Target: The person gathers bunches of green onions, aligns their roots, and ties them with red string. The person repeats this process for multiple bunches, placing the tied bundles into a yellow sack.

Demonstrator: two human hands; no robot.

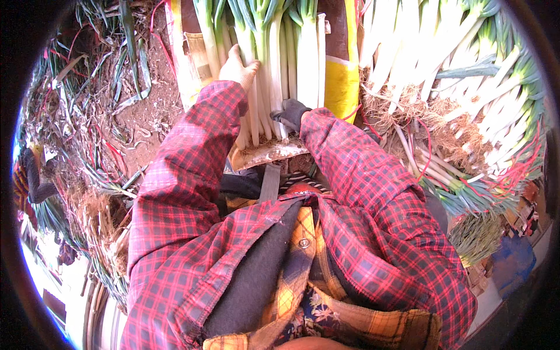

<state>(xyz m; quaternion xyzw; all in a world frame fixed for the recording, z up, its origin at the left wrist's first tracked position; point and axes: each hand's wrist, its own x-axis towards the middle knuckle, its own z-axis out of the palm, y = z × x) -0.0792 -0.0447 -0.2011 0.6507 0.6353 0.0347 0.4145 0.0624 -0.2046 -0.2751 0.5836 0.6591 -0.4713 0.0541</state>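
Long green onions [266, 87] with thick white stalks lie side by side before me, green leaves away from me and roots towards me. They rest on a low wooden board or stand [280, 151] with a worn, soil-marked front edge. My left hand [239, 70], in a pale glove, lies on the stalks at the left of the row, thumb and forefinger apart. Lower and to the right, my right hand [291, 114], in a dark glove, has its fingers curled at the root end of a white stalk. The fingertips are partly hidden.
A large heap of green onions [407, 57] with tangled roots [455, 122] lies to the right. Yellow sheeting [341, 87] borders the board. Leaf scraps [127, 74] and red twine [114, 153] litter the soil at left. A dark-sleeved arm [35, 175] shows at the far left.
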